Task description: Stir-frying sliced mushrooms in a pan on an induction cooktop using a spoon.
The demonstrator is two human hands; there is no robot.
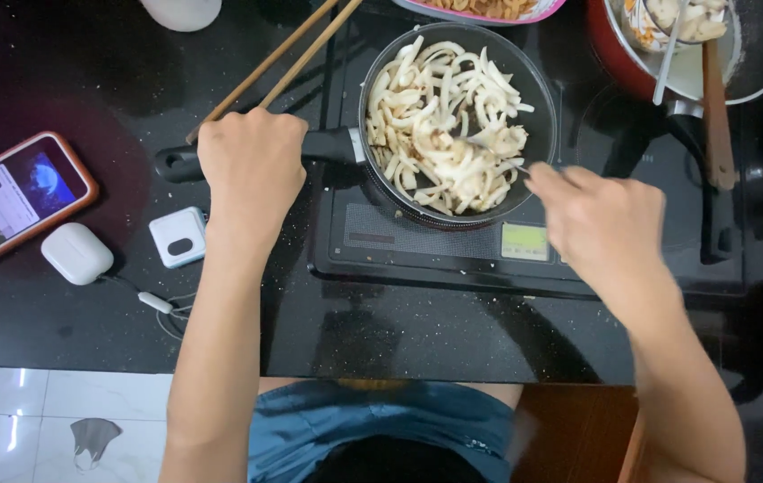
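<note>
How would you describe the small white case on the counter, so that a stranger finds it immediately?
Start at the black counter and look left of the left hand, which holds the pan handle. Below the phone with the orange rim lies the white case. It is rounded like a pebble and plain, while the square white gadget beside it has a dark oval on top.

On the table (417, 344) a frying pan (538, 107) of sliced onions (440, 121) sits on the induction cooker (426, 241), chopsticks (279, 58) behind its handle (176, 164), with phone (10, 201), earbud case (76, 253) and small charger (178, 236) to the left.
</note>
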